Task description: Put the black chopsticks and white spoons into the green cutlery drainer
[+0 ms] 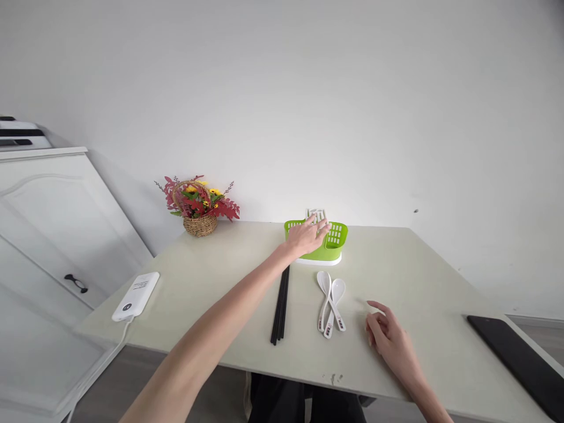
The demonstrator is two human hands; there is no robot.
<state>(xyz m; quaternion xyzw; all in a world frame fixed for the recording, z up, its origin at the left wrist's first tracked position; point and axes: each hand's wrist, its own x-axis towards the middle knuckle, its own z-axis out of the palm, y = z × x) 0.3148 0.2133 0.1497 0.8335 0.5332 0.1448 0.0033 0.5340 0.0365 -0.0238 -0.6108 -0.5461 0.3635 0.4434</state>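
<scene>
My left hand point(306, 236) reaches over the green cutlery holder point(326, 254), which stands on a white base near the wall. Its fingers close on the upright white slotted part in the holder's middle; my hand hides some of this grip. My right hand point(388, 338) rests at the table's right front, index finger apart and the others loosely curled, with nothing in it. Between the two hands lie several white spoons point(338, 289), crossed over each other, with printed handle ends. Left of them is a bundle of black chopsticks point(281, 305), its far end close to the holder.
A wicker basket of artificial flowers point(200, 225) stands at the back left of the table point(229, 258). A white power bank point(136, 295) with a cable lies by the left edge. At the right edge is a black phone-like slab point(513, 358). A white cabinet point(53, 235) stands left.
</scene>
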